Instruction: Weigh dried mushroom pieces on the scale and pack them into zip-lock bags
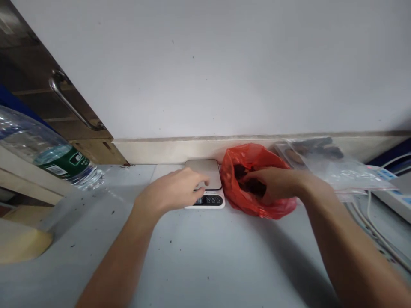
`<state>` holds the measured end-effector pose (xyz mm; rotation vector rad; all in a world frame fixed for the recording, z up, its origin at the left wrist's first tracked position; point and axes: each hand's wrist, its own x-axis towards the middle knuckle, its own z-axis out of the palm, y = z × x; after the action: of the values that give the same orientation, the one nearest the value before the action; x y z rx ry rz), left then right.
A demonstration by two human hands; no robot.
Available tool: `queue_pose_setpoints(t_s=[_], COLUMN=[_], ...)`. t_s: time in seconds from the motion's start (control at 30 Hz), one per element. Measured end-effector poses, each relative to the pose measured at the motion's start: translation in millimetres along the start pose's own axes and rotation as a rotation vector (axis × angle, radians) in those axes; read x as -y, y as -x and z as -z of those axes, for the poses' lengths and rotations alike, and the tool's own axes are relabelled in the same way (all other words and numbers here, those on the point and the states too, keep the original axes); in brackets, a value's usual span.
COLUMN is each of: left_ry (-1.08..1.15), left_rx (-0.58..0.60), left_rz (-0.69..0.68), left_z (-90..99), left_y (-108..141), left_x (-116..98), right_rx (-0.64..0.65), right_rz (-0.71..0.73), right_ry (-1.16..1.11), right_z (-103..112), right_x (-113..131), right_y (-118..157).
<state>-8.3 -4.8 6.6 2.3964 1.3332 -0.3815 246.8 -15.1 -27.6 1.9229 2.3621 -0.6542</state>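
Observation:
A small white digital scale with a grey top plate and a black button strip lies against the wall. My left hand hovers over its left part, thumb and fingers apart, with nothing between them. Just right of the scale stands an open red plastic bag with dark brown pieces inside. My right hand reaches into the bag among the dark pieces; its fingertips are hidden, and what they hold, if anything, cannot be made out.
Behind my right hand lies a clear zip bag with dark pieces. A power strip and white cables are at the far right. A large water bottle is at the left, near a metal handle.

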Motion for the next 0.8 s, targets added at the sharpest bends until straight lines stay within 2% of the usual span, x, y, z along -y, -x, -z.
queue_pose_setpoints(t_s=[0.1,0.3,0.43,0.53,0.6,0.7,0.8], left_ry=[0.058,0.071,0.086,0.105,0.106,0.100,0.096], left_rx=[0.019,0.004,0.032,0.008,-0.006,-0.005,0.005], left_rz=[0.093,0.050,0.074,0.115,0.110,0.114,0.171], left_z=[3.3,4.1,5.9,7.8,9.2,11.6,12.7], left_y=[3,5,6,5,3,1,-1], left_x=[8,9,10,18,27,42,55], right_rx=[0.144,0.105,0.094,0.022,-0.062,-0.193,-0.198], right_rz=[-0.081,-0.160,-0.096,-0.053,-0.014,0.142,0.211], right_ry=[0.031,0.008,-0.071,-0.115,-0.144,-0.234,-0.237], right_z=[-3,-5,3,16,24,29,23], right_x=[4,4,-2,-2,6,30,64], right_y=[-6,-12,-7,1,4,0,-16])
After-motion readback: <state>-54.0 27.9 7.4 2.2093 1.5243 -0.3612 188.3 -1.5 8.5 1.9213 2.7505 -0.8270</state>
